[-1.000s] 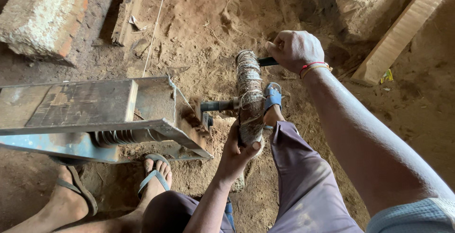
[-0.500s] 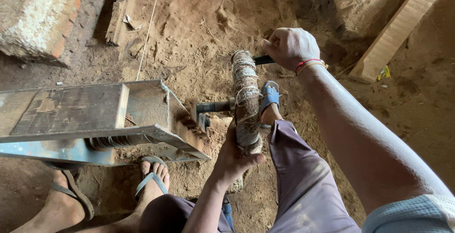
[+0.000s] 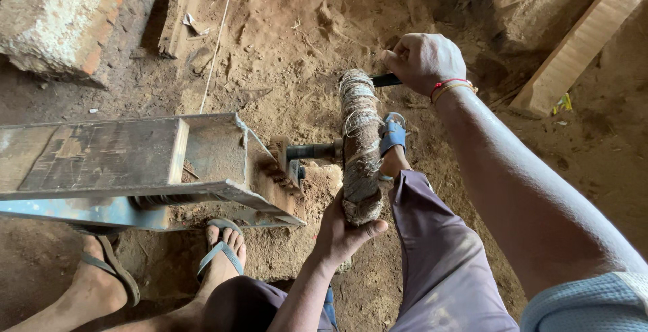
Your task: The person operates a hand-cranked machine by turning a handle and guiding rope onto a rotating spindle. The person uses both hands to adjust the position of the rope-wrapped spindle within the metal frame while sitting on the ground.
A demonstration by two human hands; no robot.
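Right hand (image 3: 424, 60): clenched into a fist around the dark handle (image 3: 385, 80) that stuck out of the top end of the wrapped bar; red and yellow bands sat at the wrist.
Left hand (image 3: 342, 232): cupped under the lower end of the wrapped bar, thumb lying across its tip, fingers hidden behind it, so the grasp looked firm from below.
Wrapped bar (image 3: 359, 146): a rough crank bound in fibre and twine, standing nearly upright in the view between the two hands, its top touching the right fist's handle and its foot resting in the left palm.
Axle (image 3: 312, 150): a short dark shaft ran from the bar's middle to the metal frame (image 3: 135, 163) on the left.
Foot in blue sandal (image 3: 393, 136): just beside the bar, on its right.
Ground: sandy earth (image 3: 283, 28), a wooden plank (image 3: 580, 41) well apart at upper right.
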